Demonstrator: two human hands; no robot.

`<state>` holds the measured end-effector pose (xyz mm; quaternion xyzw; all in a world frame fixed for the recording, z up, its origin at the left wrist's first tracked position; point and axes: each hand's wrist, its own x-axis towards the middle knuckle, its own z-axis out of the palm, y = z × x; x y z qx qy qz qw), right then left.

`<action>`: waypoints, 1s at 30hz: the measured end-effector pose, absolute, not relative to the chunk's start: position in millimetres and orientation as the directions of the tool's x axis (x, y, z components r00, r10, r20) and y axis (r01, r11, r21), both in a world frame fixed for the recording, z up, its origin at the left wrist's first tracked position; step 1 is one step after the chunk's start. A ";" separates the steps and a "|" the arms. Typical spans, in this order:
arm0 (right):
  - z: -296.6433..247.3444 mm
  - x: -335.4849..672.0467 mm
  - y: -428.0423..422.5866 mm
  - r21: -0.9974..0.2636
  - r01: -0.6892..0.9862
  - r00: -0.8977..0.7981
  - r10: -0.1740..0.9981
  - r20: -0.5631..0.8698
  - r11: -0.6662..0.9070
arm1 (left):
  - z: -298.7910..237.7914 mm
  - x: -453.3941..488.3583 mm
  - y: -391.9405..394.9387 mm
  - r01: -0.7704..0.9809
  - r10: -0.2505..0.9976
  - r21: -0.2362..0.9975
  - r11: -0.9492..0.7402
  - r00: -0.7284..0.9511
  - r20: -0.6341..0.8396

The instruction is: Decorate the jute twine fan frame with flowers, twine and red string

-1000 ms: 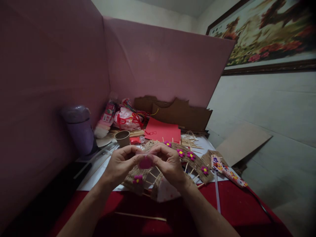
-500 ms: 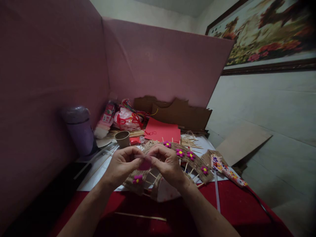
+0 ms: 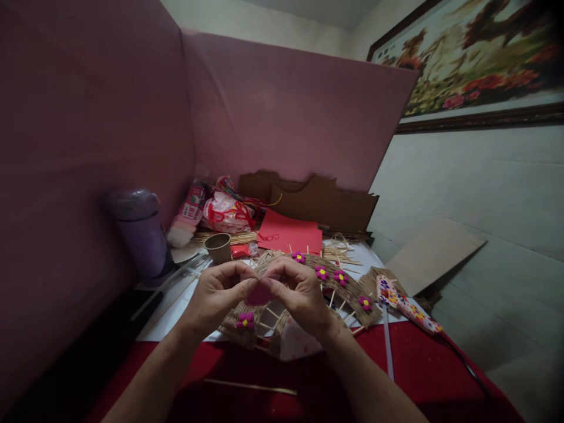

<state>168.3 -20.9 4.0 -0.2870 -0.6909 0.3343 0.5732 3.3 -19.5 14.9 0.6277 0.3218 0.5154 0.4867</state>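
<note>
My left hand (image 3: 218, 294) and my right hand (image 3: 299, 292) meet above the table, fingertips pinched together on a small pink piece (image 3: 258, 295). Just beneath them lies a curved twine-wrapped craft (image 3: 339, 288) with wooden sticks poking out and several pink flowers with yellow centres, one flower (image 3: 245, 320) right below my left hand. A white dotted piece (image 3: 297, 345) shows under my right wrist.
A purple lidded jar (image 3: 141, 230) stands at the left by the pink partition. A small brown cup (image 3: 219, 247), red paper (image 3: 291, 233), brown cardboard (image 3: 326, 202) and a pink bag (image 3: 227, 211) lie behind. A flowered strip (image 3: 408, 305) and a white stick (image 3: 388, 346) lie at right, a thin stick (image 3: 251, 386) on the red cloth.
My hands have stayed in place; the fingers shift slightly around the pink piece, which sits a little higher than a second ago.
</note>
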 end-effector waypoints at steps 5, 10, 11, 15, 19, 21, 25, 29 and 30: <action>5.3 168.6 -22.3 -0.796 0.023 -0.182 0.785 0.592 0.605 | 16.7 6.2 -21.7 -0.085 0.905 0.936 -0.343 0.237 0.353; 2.7 167.2 -21.1 -0.819 0.010 -0.130 0.813 0.567 0.573 | 12.5 5.9 -18.0 -0.056 0.912 0.936 -0.347 0.212 0.351; 1.9 167.0 -20.6 -0.827 0.000 -0.122 0.821 0.558 0.562 | 11.5 5.2 -17.0 -0.065 0.914 0.938 -0.342 0.208 0.347; 0.2 166.8 -19.1 -0.873 -0.083 -0.147 0.860 0.489 0.481 | 9.3 2.5 -15.3 -0.112 0.919 0.940 -0.323 0.199 0.340; 1.6 166.6 -20.5 -0.875 -0.104 -0.163 0.860 0.484 0.473 | 8.1 2.5 -16.5 -0.121 0.909 0.927 -0.356 0.185 0.373; 2.4 166.5 -21.3 -0.874 -0.112 -0.153 0.860 0.486 0.474 | 7.1 3.2 -16.6 -0.122 0.907 0.925 -0.359 0.187 0.376; 1.7 166.7 -19.3 -0.877 -0.127 -0.118 0.871 0.477 0.463 | 6.5 4.2 -15.5 -0.111 0.910 0.937 -0.332 0.222 0.349; 0.1 166.9 -15.7 -0.889 -0.149 -0.162 0.876 0.455 0.434 | 7.9 4.6 -15.5 -0.126 0.904 0.935 -0.332 0.238 0.354; 0.1 166.9 -15.4 -0.889 -0.145 -0.169 0.874 0.456 0.435 | 8.2 4.8 -15.9 -0.135 0.906 0.932 -0.336 0.226 0.359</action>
